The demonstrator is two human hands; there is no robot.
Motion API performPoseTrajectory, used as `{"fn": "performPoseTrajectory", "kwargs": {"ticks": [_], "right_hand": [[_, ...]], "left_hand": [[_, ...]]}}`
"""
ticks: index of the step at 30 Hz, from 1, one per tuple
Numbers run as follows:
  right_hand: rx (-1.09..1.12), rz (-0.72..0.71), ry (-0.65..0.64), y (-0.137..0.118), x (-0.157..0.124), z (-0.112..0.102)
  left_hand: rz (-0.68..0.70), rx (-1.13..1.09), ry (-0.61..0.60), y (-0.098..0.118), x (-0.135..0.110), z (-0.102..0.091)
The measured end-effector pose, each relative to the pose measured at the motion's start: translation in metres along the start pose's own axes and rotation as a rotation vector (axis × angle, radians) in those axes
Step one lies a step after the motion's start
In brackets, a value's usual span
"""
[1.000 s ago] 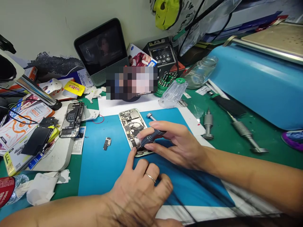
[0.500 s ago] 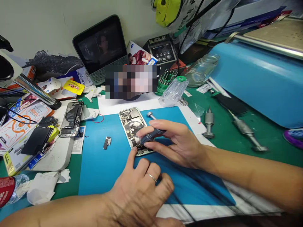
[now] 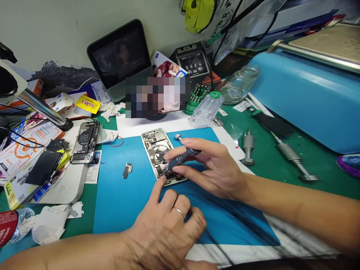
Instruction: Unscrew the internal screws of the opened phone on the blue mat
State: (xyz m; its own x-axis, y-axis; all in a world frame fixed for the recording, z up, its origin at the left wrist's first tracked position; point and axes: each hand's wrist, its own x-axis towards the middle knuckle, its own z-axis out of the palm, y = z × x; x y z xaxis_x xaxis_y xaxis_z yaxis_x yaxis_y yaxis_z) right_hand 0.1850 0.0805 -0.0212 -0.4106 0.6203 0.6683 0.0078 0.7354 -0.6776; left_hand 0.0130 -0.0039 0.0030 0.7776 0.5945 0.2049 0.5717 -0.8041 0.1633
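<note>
An opened phone (image 3: 161, 150) lies on the blue mat with its inner parts exposed. My right hand (image 3: 215, 165) pinches a dark-handled tool (image 3: 180, 160) whose thin metal tip points into the phone's lower part. A silver-capped screwdriver (image 3: 178, 137) also sticks out from between the fingers of that hand; most of it is hidden. With its index finger stretched out, my left hand (image 3: 171, 213) touches the phone's lower left edge. Its other fingers are loosely bent, with nothing visible in them. A small dark and silver metal part (image 3: 127, 170) lies left of the phone.
Another opened phone (image 3: 84, 142) lies on a white stand at left, near boxes and a lamp pole (image 3: 45, 107). Two metal screwdrivers (image 3: 248, 147) stand at right. Behind are a bit holder (image 3: 197, 98), a clear plastic cup (image 3: 206, 112), a glass jar (image 3: 242, 84) and a screen (image 3: 120, 56).
The dark tool has tilted slightly in my right hand, and its tip now shows over the phone's lower part. My left hand has hardly moved.
</note>
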Motion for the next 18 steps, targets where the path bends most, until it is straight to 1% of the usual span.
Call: {"fn": "performPoseTrajectory", "kwargs": {"ticks": [3, 5, 7, 9, 11, 13, 18], "right_hand": [[-0.014, 0.005, 0.031, -0.001, 0.001, -0.001], [-0.036, 0.006, 0.058, -0.001, 0.002, -0.002], [-0.05, 0.001, 0.09, 0.0, 0.002, -0.003], [-0.044, -0.001, 0.138, 0.0, 0.003, -0.005], [-0.009, 0.016, 0.19, 0.001, 0.005, -0.006], [0.032, 0.051, 0.23, 0.0, 0.006, -0.006], [0.134, 0.166, 0.28, -0.004, 0.009, -0.008]], "left_hand": [[0.035, -0.023, 0.045, -0.005, 0.003, -0.007], [0.023, -0.056, 0.103, -0.012, 0.006, -0.014], [-0.043, -0.068, 0.17, -0.021, 0.009, -0.02], [-0.141, -0.082, 0.23, -0.031, 0.012, -0.024], [-0.23, -0.119, 0.239, -0.04, 0.014, -0.023], [-0.286, -0.131, 0.243, -0.047, 0.015, -0.02], [-0.364, -0.123, 0.254, -0.053, 0.016, -0.014]]}}
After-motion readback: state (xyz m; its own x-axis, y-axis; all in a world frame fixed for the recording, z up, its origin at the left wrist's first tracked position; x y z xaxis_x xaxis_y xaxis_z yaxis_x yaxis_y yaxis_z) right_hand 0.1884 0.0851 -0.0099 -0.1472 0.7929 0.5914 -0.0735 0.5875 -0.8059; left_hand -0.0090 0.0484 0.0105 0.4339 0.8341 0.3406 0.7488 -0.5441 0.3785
